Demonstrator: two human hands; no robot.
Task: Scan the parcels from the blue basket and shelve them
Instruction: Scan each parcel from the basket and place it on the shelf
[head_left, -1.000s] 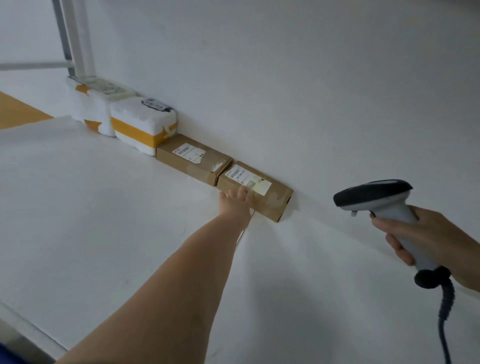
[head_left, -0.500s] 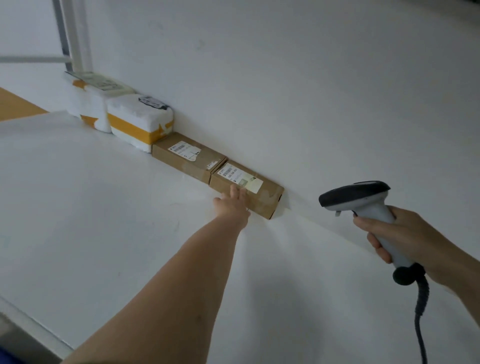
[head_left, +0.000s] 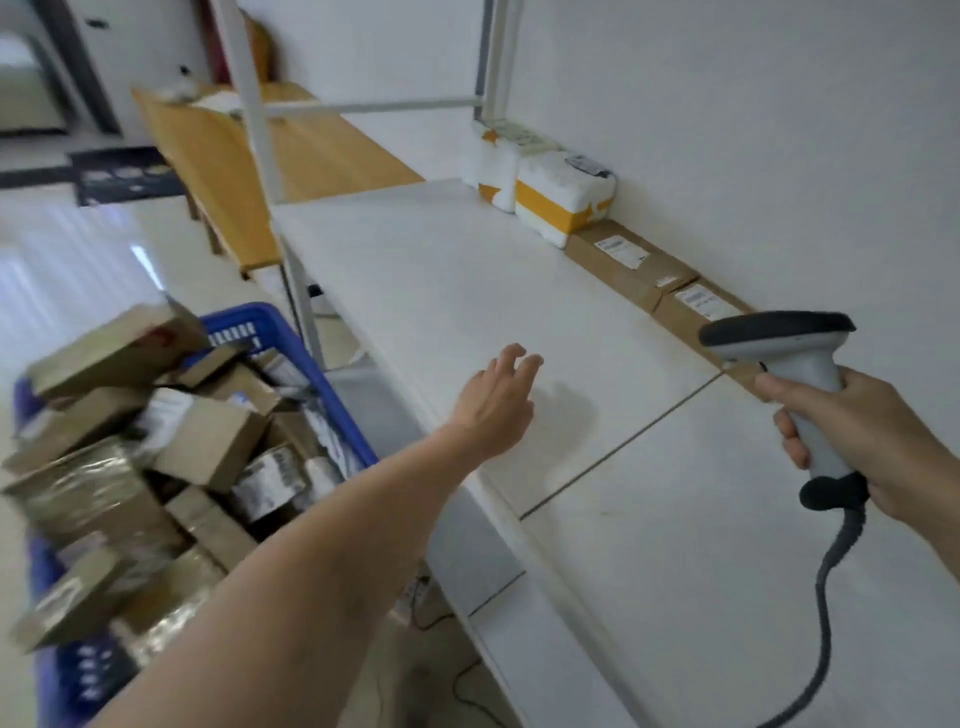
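A: Where are the parcels (head_left: 208, 447) that need scanning?
B: Nearest us, at lower left, heaped in the blue basket (head_left: 337, 408). They are small cardboard boxes lying at all angles, and some are wrapped in shiny tape.
A: How would they handle?
B: Light and stiff, I judge. Bare card should give a dry grip, while the taped ones look slicker. I would take one off the top of the heap by its two long edges, label up, so nothing beneath slides.
A: And the hands?
B: The left hand (head_left: 496, 402) hovers over the white shelf (head_left: 467, 270) beside the basket, fingers spread and loose, holding nothing. The right hand (head_left: 878, 441) is wrapped round the handle of the corded scanner (head_left: 779, 353), whose head points left.
A: Further back?
B: Two brown boxes (head_left: 623, 260) and two white foam parcels (head_left: 563, 200) banded in yellow tape sit in a touching row against the wall (head_left: 753, 130).
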